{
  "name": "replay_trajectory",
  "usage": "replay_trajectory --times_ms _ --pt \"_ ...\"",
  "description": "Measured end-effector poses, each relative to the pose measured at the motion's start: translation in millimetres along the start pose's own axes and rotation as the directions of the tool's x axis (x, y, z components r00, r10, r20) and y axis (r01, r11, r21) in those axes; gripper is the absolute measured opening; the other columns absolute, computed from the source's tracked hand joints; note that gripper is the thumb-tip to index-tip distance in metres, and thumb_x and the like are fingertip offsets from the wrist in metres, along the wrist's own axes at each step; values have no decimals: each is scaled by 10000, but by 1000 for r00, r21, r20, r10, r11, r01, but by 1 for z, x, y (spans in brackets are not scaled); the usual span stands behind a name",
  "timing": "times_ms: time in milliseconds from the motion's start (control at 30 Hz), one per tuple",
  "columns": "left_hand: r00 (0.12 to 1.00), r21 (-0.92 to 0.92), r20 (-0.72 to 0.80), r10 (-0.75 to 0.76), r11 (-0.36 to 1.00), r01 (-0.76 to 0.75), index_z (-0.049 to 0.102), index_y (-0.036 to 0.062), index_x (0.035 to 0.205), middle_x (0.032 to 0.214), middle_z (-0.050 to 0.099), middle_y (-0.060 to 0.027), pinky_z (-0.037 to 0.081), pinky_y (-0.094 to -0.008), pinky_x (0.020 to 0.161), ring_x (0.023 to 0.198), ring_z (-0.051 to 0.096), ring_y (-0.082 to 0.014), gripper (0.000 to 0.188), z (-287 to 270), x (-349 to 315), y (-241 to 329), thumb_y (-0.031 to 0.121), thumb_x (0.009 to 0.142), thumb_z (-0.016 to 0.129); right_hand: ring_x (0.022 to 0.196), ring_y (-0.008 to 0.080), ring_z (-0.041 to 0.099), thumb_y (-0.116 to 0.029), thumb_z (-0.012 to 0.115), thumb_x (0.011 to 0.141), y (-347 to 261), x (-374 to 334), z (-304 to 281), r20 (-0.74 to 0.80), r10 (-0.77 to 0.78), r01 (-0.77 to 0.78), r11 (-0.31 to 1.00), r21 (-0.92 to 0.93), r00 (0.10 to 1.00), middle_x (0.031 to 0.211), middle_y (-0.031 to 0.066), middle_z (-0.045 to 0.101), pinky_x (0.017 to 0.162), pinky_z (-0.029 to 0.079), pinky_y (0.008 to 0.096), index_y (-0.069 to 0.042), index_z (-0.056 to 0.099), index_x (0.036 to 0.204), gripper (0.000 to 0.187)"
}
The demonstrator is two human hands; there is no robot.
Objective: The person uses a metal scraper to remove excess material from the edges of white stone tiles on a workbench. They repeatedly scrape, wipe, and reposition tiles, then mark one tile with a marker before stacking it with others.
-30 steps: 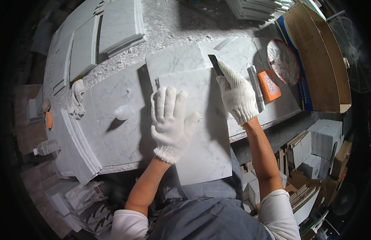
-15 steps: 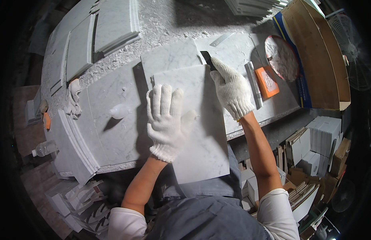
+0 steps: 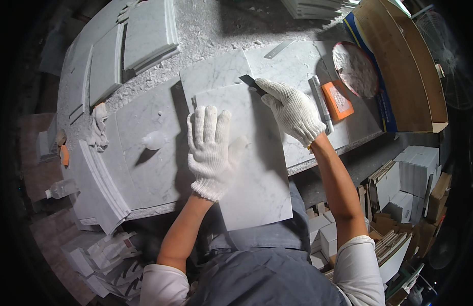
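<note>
A white marble tile with grey veins lies at a slant on top of another marble tile, its near end reaching over the bench edge toward my lap. My left hand, in a white knitted glove, rests flat on its left part, fingers stretched out. Gloved likewise, my right hand is closed around a dark flat-bladed tool. The blade points to the upper left, over the tile's far right corner; whether it touches the tile I cannot tell.
On the right lie an orange box, a grey bar, a round red-rimmed dish of white powder and an open cardboard box. To the left are a white bulb-shaped piece, a spare glove and stacked slabs.
My right hand has turned and shifted the tool leftward, so its blade now lies over the tile's far corner. The left hand stays in place on the tile.
</note>
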State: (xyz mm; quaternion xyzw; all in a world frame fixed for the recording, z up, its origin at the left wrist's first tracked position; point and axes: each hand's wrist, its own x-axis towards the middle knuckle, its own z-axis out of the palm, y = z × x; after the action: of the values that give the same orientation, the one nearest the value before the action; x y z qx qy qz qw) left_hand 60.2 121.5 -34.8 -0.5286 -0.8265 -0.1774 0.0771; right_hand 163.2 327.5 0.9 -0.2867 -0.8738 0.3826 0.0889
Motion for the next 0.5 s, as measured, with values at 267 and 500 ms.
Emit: replay_trajectory --times_ms 267,500 --pt "999 -64 -38 -22 998 20 548 43 1432 1560 436 -202 189 -564 1254 1519 282 -387 632 -4 1 4 356 905 702 971 145 680 -107 623 1000 26 6 7 -76 144 -105 919 380 987 1167 122 750 880 524 284 -36 628 1375 382" --pt "999 -71 -44 -17 997 13 549 40 1428 1552 443 -203 188 -562 1256 1515 286 -389 627 -6 3 6 349 904 700 1051 269 719 -143 616 1000 19 9 11 -161 42 -28 996 87 986 1196 185 729 917 529 343 -62 637 1360 370"
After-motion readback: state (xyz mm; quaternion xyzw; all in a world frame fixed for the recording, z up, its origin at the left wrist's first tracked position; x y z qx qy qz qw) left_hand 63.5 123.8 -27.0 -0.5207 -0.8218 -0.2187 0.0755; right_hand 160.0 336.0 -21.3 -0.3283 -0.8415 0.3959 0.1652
